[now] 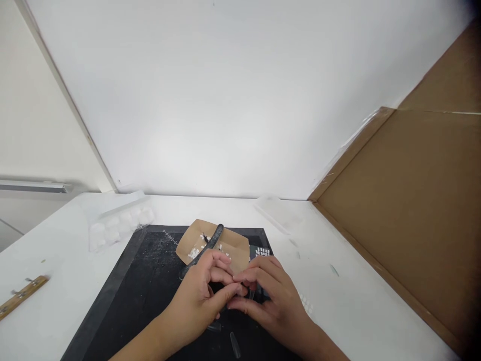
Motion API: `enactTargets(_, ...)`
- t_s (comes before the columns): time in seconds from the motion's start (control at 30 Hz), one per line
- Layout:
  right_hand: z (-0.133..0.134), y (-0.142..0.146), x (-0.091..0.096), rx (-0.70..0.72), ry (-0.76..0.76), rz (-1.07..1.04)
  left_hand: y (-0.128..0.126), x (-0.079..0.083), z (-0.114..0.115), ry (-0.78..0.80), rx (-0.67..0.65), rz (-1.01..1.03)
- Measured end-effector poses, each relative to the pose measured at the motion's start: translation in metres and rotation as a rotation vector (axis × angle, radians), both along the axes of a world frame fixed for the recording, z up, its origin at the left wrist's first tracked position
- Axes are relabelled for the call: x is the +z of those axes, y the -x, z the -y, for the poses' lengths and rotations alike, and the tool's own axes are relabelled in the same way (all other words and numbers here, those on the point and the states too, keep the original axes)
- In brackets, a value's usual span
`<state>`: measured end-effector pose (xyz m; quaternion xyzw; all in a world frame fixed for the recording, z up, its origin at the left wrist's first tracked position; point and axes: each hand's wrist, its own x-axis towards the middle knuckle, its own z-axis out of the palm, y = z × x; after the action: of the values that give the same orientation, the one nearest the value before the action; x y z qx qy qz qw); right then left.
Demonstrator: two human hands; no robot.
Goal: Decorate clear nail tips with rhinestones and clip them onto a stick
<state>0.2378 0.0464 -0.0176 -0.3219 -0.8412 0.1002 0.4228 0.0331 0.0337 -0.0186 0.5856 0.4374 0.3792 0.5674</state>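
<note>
My left hand (203, 296) and my right hand (268, 298) meet over a black mat (143, 286) on a white table. Both have their fingers curled and pinched together around something small that I cannot make out. A dark curved tool (210, 243) runs from my left hand up across a piece of brown card (236, 248). Small white bits lie on that card. A clear plastic nail tip (234, 345) lies on the mat just below my hands.
A clear plastic compartment tray (120, 223) sits at the mat's back left and a clear lid (278, 213) at the back right. A cardboard wall (406, 210) stands to the right. A wooden strip (22, 296) lies at the far left. Small white pieces (306, 303) lie right of the mat.
</note>
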Motion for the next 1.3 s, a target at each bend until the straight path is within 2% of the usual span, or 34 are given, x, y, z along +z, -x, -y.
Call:
enactTargets(0.13,-0.001,-0.002,0.001,0.030,0.045,-0.014,0.000,0.001,-0.001,-0.002,0.014,0.003)
enactTargets(0.3,-0.003,-0.007,-0.002,0.064,0.189,-0.023,0.000,0.001,0.000,-0.051,-0.033,-0.008)
enactTargets(0.4,-0.006,-0.009,-0.004,0.050,0.235,-0.051,0.004,-0.001,-0.001,-0.196,-0.025,-0.099)
enactTargets(0.5,-0.010,-0.010,-0.006,0.018,0.237,-0.073,0.009,-0.004,-0.004,-0.431,0.078,-0.292)
enactTargets(0.6,-0.014,-0.013,-0.008,-0.034,0.260,-0.090,0.012,-0.008,-0.008,-0.560,0.149,-0.409)
enactTargets(0.77,-0.021,-0.019,-0.014,-0.154,0.423,-0.132,0.015,-0.011,-0.013,-0.754,0.109,-0.503)
enactTargets(0.87,-0.026,-0.022,-0.017,-0.172,0.482,-0.190,0.016,-0.010,-0.014,-0.870,0.079,-0.528)
enactTargets(1.1,-0.027,-0.022,-0.014,-0.161,0.650,-0.248,0.016,0.001,-0.010,-0.993,0.038,-0.624)
enactTargets(1.3,-0.029,-0.022,-0.013,-0.191,0.575,-0.192,0.015,0.025,0.001,-1.079,0.118,-0.688)
